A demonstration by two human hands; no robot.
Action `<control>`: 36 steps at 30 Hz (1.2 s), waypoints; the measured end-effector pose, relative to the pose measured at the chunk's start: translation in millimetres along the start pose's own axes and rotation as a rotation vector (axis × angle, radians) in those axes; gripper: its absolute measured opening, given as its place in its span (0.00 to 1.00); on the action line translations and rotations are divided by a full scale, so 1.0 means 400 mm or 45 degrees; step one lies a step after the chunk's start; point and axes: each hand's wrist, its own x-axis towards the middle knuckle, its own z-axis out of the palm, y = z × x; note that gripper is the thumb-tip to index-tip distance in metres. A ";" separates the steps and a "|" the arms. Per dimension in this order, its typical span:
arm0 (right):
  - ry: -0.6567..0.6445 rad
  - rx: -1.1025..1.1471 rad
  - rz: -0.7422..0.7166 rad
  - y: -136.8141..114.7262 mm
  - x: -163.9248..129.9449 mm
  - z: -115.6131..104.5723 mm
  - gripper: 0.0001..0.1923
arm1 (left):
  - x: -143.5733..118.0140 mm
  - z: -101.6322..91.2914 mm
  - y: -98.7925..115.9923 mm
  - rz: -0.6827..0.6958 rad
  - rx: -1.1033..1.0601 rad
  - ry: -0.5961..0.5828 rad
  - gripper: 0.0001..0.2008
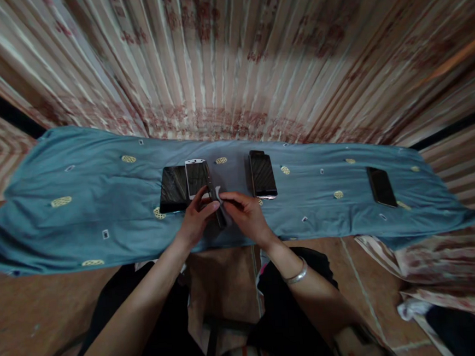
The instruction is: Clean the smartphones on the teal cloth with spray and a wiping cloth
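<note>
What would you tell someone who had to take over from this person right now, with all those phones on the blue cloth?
Left hand: grips a dark phone held on edge at the cloth's near side.
Right hand: pinches a small white piece at that phone's top end.
On the blue cloth: a black phone and a white-framed phone side by side, a dark phone with a silvery edge to their right, another black phone far right.
Done: four phones lie flat.
Left: the fifth is in hand, not set down.

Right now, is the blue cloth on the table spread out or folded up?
Spread out. The blue cloth lies flat in one layer across the table, with phones lying on it; its near edge hangs over the front.
</note>
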 end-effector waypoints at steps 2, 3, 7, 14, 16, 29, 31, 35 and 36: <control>0.045 0.028 0.033 0.000 0.012 -0.003 0.11 | 0.000 -0.001 -0.006 0.064 0.124 -0.034 0.42; 0.070 0.041 0.045 -0.003 0.018 -0.005 0.11 | 0.002 -0.003 -0.010 0.105 0.197 -0.046 0.43; 0.157 0.088 0.044 -0.016 0.041 -0.014 0.13 | 0.013 -0.018 -0.026 0.257 0.519 -0.097 0.48; 0.231 -0.008 0.006 -0.020 0.065 -0.028 0.14 | 0.011 -0.040 -0.012 0.533 1.001 -0.078 0.46; 0.255 -0.068 -0.013 -0.018 0.067 -0.033 0.15 | 0.008 -0.040 -0.001 0.572 1.094 -0.059 0.46; 0.223 -0.412 -0.097 0.009 0.062 -0.028 0.21 | 0.005 -0.030 0.006 0.571 1.161 -0.076 0.52; 0.218 -0.388 -0.084 0.013 0.063 -0.028 0.22 | 0.005 -0.032 0.006 0.570 1.148 -0.085 0.52; 0.224 -0.297 -0.062 0.017 0.063 -0.027 0.21 | 0.004 -0.036 0.007 0.566 1.170 -0.112 0.54; 0.230 -0.276 -0.063 0.017 0.063 -0.026 0.21 | 0.004 -0.037 0.008 0.557 1.179 -0.117 0.55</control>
